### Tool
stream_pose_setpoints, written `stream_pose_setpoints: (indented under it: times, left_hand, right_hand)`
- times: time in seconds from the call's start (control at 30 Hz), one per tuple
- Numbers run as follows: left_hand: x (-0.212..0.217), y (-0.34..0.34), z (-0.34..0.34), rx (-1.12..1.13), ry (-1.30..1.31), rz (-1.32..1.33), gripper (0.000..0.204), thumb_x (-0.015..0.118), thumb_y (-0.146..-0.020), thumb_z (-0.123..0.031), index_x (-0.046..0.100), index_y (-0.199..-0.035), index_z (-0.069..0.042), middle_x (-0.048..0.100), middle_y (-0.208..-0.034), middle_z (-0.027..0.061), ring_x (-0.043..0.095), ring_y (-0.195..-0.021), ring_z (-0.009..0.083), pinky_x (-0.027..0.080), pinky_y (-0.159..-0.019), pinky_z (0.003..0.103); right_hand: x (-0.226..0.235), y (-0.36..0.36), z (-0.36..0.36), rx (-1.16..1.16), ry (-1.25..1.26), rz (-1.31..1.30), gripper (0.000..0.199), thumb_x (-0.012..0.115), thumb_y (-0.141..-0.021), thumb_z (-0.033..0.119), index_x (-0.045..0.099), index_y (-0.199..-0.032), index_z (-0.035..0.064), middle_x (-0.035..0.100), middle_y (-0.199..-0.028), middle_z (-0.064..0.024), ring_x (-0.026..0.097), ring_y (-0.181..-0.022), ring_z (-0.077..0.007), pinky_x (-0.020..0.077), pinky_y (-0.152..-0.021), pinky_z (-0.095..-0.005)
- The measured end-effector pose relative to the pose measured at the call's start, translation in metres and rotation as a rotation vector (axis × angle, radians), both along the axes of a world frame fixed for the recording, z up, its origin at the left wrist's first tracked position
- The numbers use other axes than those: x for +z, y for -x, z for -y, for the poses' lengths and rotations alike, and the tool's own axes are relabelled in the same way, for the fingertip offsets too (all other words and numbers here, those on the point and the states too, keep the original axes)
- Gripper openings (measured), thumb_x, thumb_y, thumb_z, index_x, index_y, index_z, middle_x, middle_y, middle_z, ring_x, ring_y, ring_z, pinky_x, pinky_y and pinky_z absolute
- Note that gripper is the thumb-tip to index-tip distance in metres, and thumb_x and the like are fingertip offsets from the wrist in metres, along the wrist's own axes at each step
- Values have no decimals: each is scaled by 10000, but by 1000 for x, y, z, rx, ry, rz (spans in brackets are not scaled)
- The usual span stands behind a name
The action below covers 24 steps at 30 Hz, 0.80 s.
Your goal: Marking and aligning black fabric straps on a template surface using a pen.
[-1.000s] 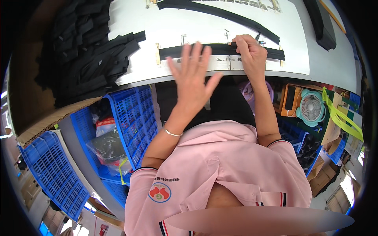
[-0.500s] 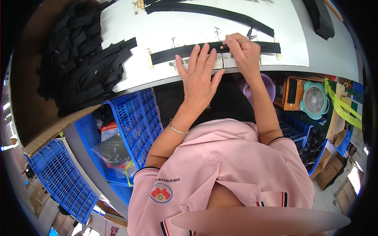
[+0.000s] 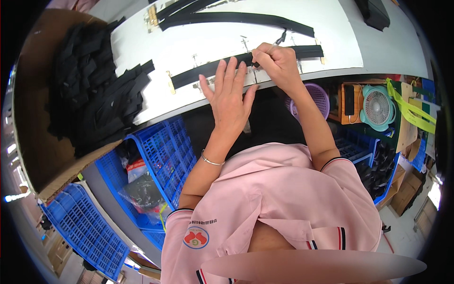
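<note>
A long black fabric strip [image 3: 309,51] lies across the white marked board [image 3: 326,28] close to the table's near edge. My left hand [image 3: 229,94] rests flat on it, fingers spread, pressing it from above. Just right of that, my right hand [image 3: 279,66] is closed around a slim pen [image 3: 282,38], whose dark rear end sticks up past the knuckles. Its tip is down at the strip, mostly hidden by my fingers. Beyond this strip, more black strips [image 3: 236,18] lie at an angle on the board.
A heap of black fabric pieces [image 3: 94,90] spills from a cardboard box [image 3: 35,123] at the left. Below the table stand blue crates [image 3: 170,156], a purple basket [image 3: 318,99] and a teal fan [image 3: 377,108]. A black folded piece [image 3: 372,15] lies at the far right.
The view has shifted slightly, moving the board left and up in the picture. My right hand has tilted and brought the pen toward the strip's near edge; my left hand stays flat.
</note>
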State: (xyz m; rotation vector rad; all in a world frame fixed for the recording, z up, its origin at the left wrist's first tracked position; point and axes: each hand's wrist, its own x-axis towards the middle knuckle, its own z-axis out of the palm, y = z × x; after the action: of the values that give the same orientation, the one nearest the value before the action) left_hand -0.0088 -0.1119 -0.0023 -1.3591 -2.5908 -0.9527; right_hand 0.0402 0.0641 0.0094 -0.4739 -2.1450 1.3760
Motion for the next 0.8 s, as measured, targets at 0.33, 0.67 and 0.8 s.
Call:
stream_pose_setpoints:
  times: [0.33, 0.67, 0.8]
  left_hand:
    - [1, 1, 3, -17, 14, -12, 558, 766, -926, -282, 614, -1414, -58, 554, -1500, 135, 434, -1455, 337, 77, -1218, 646]
    - [15, -11, -76, -85, -231, 81, 250, 766, -919, -208, 760, -1147, -106, 704, -1272, 64, 583, -1280, 271, 136, -1232, 580]
    - [7, -7, -114, -135, -300, 74, 112, 761, -884, -142, 764, -974, -75, 717, -1155, 50, 605, -1148, 258, 214, -1199, 595]
  right_hand:
    - [11, -53, -76, -295, 132, -53, 215, 620, -1002, 142, 763, -885, 32, 701, -808, -9, 541, -668, -47, 398, -591, -203]
    - [-9, -53, -81, -283, 84, -58, 222, 677, -1004, 183, 770, -912, 3, 638, -675, 7, 517, -612, -29, 391, -548, -212]
    - [-10, -51, -81, -264, 123, -57, 217, 680, -1000, 169, 765, -900, -3, 640, -673, 13, 514, -603, -24, 388, -533, -214]
